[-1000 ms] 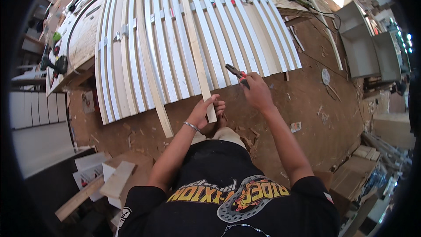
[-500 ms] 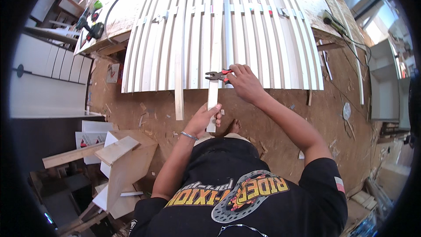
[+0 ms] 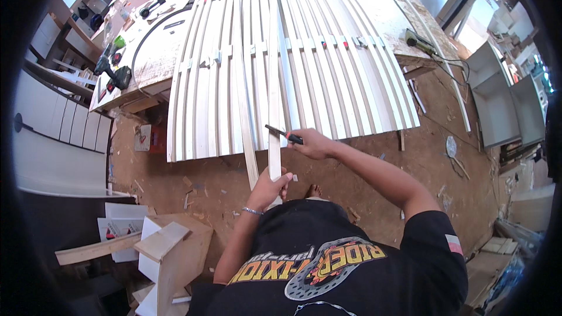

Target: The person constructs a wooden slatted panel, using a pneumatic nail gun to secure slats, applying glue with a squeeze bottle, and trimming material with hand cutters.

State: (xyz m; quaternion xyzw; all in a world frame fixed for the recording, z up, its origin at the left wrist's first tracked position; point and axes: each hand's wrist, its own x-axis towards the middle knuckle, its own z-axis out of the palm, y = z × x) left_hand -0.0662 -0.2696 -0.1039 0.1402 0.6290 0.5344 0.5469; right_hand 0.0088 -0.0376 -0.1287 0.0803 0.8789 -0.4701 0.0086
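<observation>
My left hand (image 3: 271, 188) is wrapped round the near end of a long pale wooden strip (image 3: 274, 102). The strip runs away from me over a large white ribbed panel (image 3: 339, 90) lying on the workbench. In my right hand (image 3: 313, 143) is a pair of pliers (image 3: 284, 134) with red-and-black handles. The dark jaws lie across the strip a short way beyond my left hand; whether they grip it I cannot tell. Just left of it, a second pale strip (image 3: 248, 140) also sticks out past the panel's near edge.
On the workbench (image 3: 155, 44), a cordless drill (image 3: 114, 72) stands at the left and a green power tool (image 3: 418, 41) with a cable at the right. Wooden offcuts (image 3: 170, 243) are piled at lower left. Scraps litter the brown floor (image 3: 374, 181).
My view has shifted, so the panel sits lower and shows more of its far part. The pliers have turned, from side-on jaws to an edge-on, slanted position over the strip.
</observation>
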